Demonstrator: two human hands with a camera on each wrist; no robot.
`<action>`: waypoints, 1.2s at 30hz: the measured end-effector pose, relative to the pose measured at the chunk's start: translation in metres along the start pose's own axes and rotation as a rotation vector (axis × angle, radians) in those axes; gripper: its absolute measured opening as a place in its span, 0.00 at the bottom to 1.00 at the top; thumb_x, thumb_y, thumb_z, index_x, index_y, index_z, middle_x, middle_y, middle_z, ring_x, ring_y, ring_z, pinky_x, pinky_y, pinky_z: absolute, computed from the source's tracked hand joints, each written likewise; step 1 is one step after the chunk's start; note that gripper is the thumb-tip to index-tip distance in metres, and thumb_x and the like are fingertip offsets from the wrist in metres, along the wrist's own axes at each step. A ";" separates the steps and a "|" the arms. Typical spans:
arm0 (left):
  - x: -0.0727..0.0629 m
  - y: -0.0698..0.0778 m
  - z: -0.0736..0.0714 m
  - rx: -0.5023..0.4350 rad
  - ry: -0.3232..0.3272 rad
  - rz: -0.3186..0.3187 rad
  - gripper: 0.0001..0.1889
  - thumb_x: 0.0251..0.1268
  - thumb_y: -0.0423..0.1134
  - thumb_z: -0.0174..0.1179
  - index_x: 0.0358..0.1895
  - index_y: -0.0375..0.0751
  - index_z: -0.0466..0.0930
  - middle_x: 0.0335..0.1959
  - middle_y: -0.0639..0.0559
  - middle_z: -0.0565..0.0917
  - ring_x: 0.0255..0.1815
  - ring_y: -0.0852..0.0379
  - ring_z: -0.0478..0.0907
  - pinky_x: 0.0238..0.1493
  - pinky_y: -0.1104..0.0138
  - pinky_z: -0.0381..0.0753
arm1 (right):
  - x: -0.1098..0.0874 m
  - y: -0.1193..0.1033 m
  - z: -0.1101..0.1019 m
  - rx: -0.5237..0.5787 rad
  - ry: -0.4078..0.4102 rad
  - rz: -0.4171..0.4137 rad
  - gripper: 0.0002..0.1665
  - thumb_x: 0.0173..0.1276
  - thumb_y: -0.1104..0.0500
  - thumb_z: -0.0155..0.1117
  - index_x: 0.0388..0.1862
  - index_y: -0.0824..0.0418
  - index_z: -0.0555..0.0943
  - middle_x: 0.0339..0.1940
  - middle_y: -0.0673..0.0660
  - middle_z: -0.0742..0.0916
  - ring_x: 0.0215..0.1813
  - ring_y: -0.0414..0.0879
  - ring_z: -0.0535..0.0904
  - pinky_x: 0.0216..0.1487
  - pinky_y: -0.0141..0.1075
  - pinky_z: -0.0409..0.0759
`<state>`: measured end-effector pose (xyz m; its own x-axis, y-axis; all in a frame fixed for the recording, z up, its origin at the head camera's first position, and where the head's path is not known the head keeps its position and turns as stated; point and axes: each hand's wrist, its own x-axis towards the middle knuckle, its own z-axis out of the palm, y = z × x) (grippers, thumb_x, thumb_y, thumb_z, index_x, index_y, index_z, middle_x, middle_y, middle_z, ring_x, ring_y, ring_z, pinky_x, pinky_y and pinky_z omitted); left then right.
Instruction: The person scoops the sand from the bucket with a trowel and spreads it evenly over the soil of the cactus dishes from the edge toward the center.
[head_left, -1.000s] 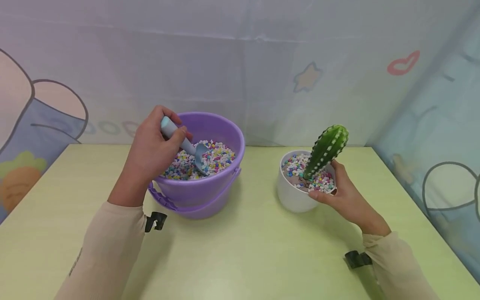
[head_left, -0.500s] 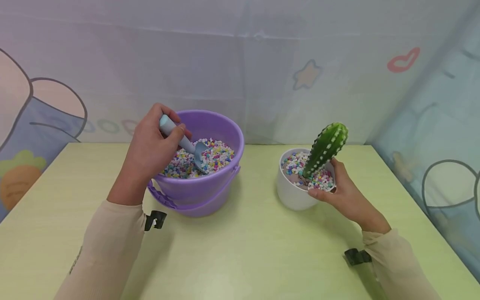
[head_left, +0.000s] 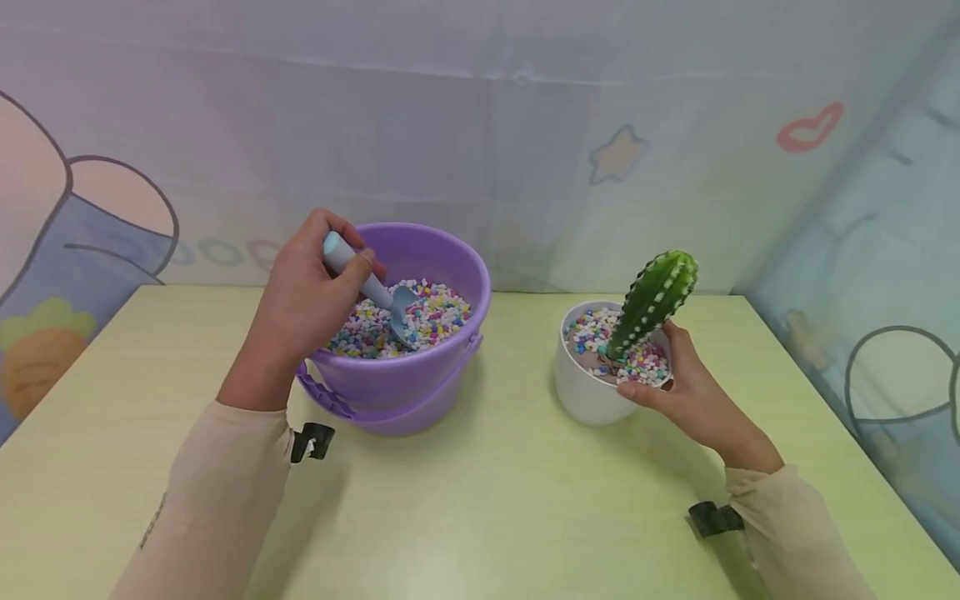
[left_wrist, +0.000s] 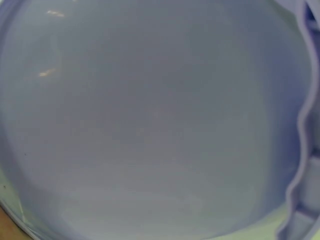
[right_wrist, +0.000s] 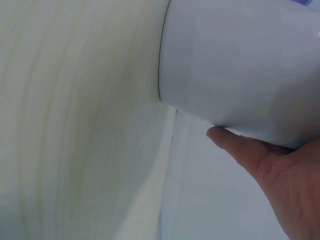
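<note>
My left hand [head_left: 311, 279] grips the pale blue handle of a small scoop [head_left: 400, 310]. The scoop's blade rests in the multicoloured pebbles [head_left: 442, 310] inside a purple bucket [head_left: 397, 387]. In the left wrist view the bucket wall [left_wrist: 150, 120] fills nearly everything. At the right, my right hand [head_left: 697, 400] holds the rim and side of a white pot [head_left: 588, 396], thumb at the front. A green cactus [head_left: 652, 300] leans to the right in that pot, with pebbles and some bare brownish surface around its base. The right wrist view shows the pot's side [right_wrist: 235, 65] and fingers [right_wrist: 240, 147] against it.
Both containers stand on a light yellow-green table [head_left: 487, 500], the pot to the right of the bucket. The bucket's purple handle [head_left: 420, 408] hangs down its front. A printed cloth backdrop [head_left: 487, 150] rises behind the table and along its right side.
</note>
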<state>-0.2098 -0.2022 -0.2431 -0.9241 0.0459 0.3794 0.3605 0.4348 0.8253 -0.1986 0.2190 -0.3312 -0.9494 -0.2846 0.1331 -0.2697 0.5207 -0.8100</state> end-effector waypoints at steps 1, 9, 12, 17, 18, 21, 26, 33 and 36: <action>-0.001 0.000 0.000 0.005 0.003 -0.002 0.09 0.75 0.39 0.52 0.50 0.39 0.66 0.39 0.44 0.87 0.25 0.53 0.78 0.27 0.67 0.76 | 0.000 0.000 0.000 0.004 0.000 0.001 0.58 0.68 0.57 0.68 0.79 0.60 0.36 0.76 0.66 0.51 0.73 0.62 0.52 0.59 0.61 0.70; -0.004 0.002 -0.001 0.011 0.007 0.012 0.09 0.75 0.38 0.52 0.49 0.38 0.66 0.39 0.44 0.87 0.25 0.53 0.78 0.27 0.68 0.77 | 0.000 0.001 0.002 -0.001 -0.002 -0.009 0.57 0.68 0.57 0.68 0.79 0.60 0.37 0.75 0.66 0.53 0.72 0.61 0.53 0.60 0.60 0.69; -0.003 0.002 0.000 0.013 0.013 0.013 0.07 0.74 0.37 0.52 0.48 0.39 0.66 0.38 0.45 0.87 0.25 0.52 0.78 0.27 0.67 0.77 | 0.000 0.001 0.002 0.004 0.000 -0.018 0.58 0.68 0.58 0.68 0.79 0.59 0.37 0.74 0.66 0.53 0.72 0.61 0.53 0.61 0.61 0.68; -0.001 0.002 0.001 0.010 0.014 0.009 0.07 0.74 0.36 0.52 0.47 0.39 0.66 0.38 0.44 0.87 0.25 0.52 0.78 0.27 0.67 0.78 | 0.000 0.002 0.001 0.017 -0.001 -0.018 0.58 0.68 0.58 0.68 0.79 0.58 0.37 0.75 0.65 0.52 0.73 0.62 0.52 0.62 0.63 0.66; -0.001 0.002 0.001 0.009 0.011 0.009 0.07 0.74 0.37 0.52 0.48 0.39 0.66 0.39 0.44 0.87 0.25 0.52 0.78 0.27 0.68 0.78 | 0.000 0.002 0.001 0.019 -0.002 -0.018 0.58 0.68 0.58 0.68 0.79 0.58 0.36 0.75 0.65 0.52 0.73 0.62 0.52 0.62 0.63 0.65; -0.001 0.002 0.001 0.003 0.006 0.009 0.09 0.75 0.37 0.52 0.49 0.38 0.66 0.39 0.43 0.87 0.26 0.53 0.79 0.28 0.68 0.78 | 0.000 0.001 0.000 0.018 -0.003 -0.017 0.58 0.68 0.58 0.68 0.79 0.59 0.36 0.75 0.66 0.52 0.73 0.61 0.52 0.63 0.62 0.65; 0.000 0.001 0.002 -0.005 0.002 0.012 0.10 0.75 0.37 0.53 0.50 0.37 0.66 0.39 0.43 0.87 0.26 0.54 0.78 0.28 0.69 0.78 | 0.001 0.000 -0.001 0.005 -0.005 -0.022 0.57 0.68 0.58 0.68 0.79 0.60 0.37 0.74 0.66 0.53 0.72 0.61 0.53 0.62 0.60 0.66; 0.000 0.001 0.001 0.005 0.002 0.014 0.09 0.75 0.37 0.52 0.50 0.37 0.66 0.40 0.43 0.87 0.24 0.54 0.78 0.27 0.69 0.77 | 0.000 0.000 0.000 0.009 -0.006 -0.026 0.57 0.68 0.57 0.68 0.79 0.60 0.37 0.74 0.66 0.53 0.72 0.61 0.53 0.62 0.61 0.67; -0.001 0.002 0.001 0.006 -0.001 0.018 0.09 0.75 0.38 0.52 0.50 0.37 0.66 0.40 0.43 0.87 0.24 0.54 0.77 0.26 0.68 0.77 | 0.000 0.001 0.000 0.001 -0.005 -0.024 0.57 0.69 0.57 0.67 0.79 0.60 0.36 0.74 0.66 0.53 0.73 0.61 0.53 0.61 0.61 0.67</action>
<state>-0.2087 -0.2004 -0.2425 -0.9177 0.0542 0.3935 0.3758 0.4393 0.8159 -0.1991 0.2198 -0.3321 -0.9419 -0.3010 0.1493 -0.2920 0.5134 -0.8070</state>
